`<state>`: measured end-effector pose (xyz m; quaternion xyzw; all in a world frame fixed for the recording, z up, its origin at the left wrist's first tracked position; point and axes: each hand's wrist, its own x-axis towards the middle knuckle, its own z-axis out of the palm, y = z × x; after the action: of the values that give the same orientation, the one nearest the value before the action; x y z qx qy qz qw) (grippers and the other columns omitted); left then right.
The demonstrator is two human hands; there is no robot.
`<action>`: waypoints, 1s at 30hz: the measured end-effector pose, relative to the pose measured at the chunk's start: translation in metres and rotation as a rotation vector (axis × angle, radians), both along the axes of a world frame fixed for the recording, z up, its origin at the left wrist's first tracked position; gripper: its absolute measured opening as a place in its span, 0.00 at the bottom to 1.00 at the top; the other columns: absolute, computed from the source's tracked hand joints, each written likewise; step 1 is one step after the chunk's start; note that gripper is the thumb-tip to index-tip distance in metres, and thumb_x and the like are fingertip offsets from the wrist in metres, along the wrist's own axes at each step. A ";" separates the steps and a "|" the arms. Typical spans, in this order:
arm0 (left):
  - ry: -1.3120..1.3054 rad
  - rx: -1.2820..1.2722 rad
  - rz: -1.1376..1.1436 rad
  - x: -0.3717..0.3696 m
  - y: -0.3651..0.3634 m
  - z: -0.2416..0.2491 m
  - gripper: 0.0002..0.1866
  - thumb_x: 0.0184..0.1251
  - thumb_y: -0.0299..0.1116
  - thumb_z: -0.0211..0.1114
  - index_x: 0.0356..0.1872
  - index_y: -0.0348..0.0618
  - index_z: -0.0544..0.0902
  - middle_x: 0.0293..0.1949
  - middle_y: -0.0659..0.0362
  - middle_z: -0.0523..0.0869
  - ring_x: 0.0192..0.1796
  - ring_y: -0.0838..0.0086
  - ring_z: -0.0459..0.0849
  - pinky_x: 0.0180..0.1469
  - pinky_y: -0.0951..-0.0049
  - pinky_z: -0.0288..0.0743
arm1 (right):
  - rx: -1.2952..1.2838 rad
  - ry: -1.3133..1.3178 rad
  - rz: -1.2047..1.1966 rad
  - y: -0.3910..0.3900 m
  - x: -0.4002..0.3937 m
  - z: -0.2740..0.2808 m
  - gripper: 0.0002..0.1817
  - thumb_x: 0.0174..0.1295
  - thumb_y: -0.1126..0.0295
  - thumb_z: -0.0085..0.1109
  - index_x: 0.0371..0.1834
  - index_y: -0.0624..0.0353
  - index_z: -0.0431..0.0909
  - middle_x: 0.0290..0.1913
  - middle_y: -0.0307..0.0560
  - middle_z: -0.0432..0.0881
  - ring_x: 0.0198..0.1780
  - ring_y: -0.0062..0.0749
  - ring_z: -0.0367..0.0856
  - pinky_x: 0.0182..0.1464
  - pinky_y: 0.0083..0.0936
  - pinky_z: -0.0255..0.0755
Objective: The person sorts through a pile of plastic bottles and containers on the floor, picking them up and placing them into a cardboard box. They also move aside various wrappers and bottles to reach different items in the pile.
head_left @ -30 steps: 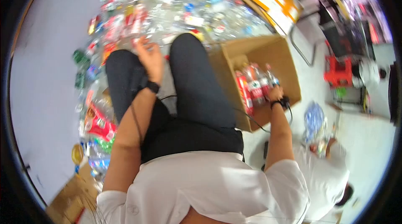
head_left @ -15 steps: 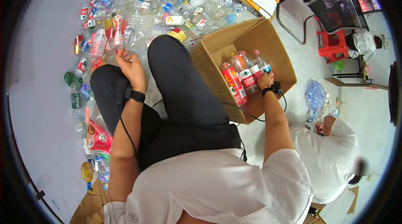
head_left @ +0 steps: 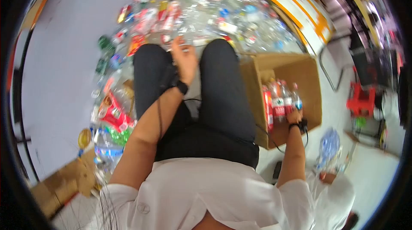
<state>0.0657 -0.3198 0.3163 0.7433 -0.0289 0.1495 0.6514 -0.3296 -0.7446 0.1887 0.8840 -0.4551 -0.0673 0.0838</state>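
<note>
My right hand (head_left: 295, 116) is inside the cardboard box (head_left: 249, 77), its fingers closed round a clear bottle with a blue label (head_left: 296, 99). Beside that bottle, more bottles with red labels (head_left: 278, 103) stand close together, along with a red container (head_left: 268, 109) near the box's left wall. Over the gap between my knees is my left hand (head_left: 185, 60), palm partly turned up, fingers loosely bent and apart, with nothing seen in it. Beyond its fingertips lies a large pile of plastic bottles (head_left: 193, 11), blurred by motion.
A white and orange carton (head_left: 300, 11) lies behind the box. At the right are a red stool (head_left: 361, 99) and a blue plastic bag (head_left: 329, 144). Another person in a white shirt (head_left: 334, 195) is at the lower right. A pale panel (head_left: 86, 28) borders the pile.
The view has turned, so the box and my right hand appear lower and further right. Both hands keep much the same pose, with my left hand now nearer the gap between my knees.
</note>
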 end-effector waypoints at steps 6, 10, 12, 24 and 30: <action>0.092 -0.136 -0.007 -0.004 -0.007 0.016 0.24 0.51 0.16 0.55 0.53 0.38 0.68 0.44 0.53 0.69 0.35 0.72 0.76 0.33 0.75 0.73 | 0.121 0.096 -0.236 0.020 0.028 0.041 0.24 0.55 0.46 0.54 0.47 0.51 0.78 0.69 0.54 0.57 0.66 0.56 0.57 0.59 0.58 0.59; 0.096 -0.148 -0.002 -0.003 -0.009 0.019 0.24 0.51 0.17 0.55 0.53 0.38 0.67 0.44 0.52 0.69 0.35 0.70 0.76 0.32 0.75 0.74 | 0.114 -0.034 -0.086 0.041 0.067 0.081 0.21 0.54 0.57 0.57 0.51 0.51 0.75 0.68 0.53 0.59 0.65 0.52 0.60 0.60 0.50 0.61; 0.101 -0.168 -0.005 -0.002 -0.012 0.019 0.24 0.52 0.17 0.55 0.54 0.39 0.67 0.44 0.54 0.70 0.37 0.72 0.76 0.33 0.76 0.73 | 0.225 -0.200 0.133 0.050 0.087 0.102 0.21 0.51 0.67 0.59 0.51 0.54 0.74 0.63 0.58 0.65 0.62 0.53 0.64 0.62 0.39 0.61; 0.105 -0.282 0.004 -0.004 -0.016 0.045 0.24 0.54 0.16 0.55 0.54 0.42 0.67 0.43 0.57 0.70 0.38 0.75 0.76 0.32 0.79 0.72 | 0.519 -0.474 0.544 0.222 0.189 0.145 0.32 0.60 0.76 0.55 0.67 0.62 0.53 0.64 0.60 0.63 0.67 0.47 0.60 0.65 0.34 0.56; 0.071 -0.361 -0.059 -0.006 -0.007 0.066 0.23 0.55 0.17 0.54 0.55 0.41 0.66 0.44 0.57 0.71 0.39 0.77 0.76 0.33 0.80 0.72 | 0.283 -0.523 0.507 0.245 0.195 0.143 0.34 0.56 0.75 0.58 0.66 0.57 0.54 0.62 0.60 0.65 0.63 0.52 0.66 0.60 0.35 0.63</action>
<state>0.0593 -0.3266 0.3819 0.6180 -0.0005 0.1067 0.7789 -0.1350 -0.4995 0.3314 0.9585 -0.2146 0.1211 -0.1437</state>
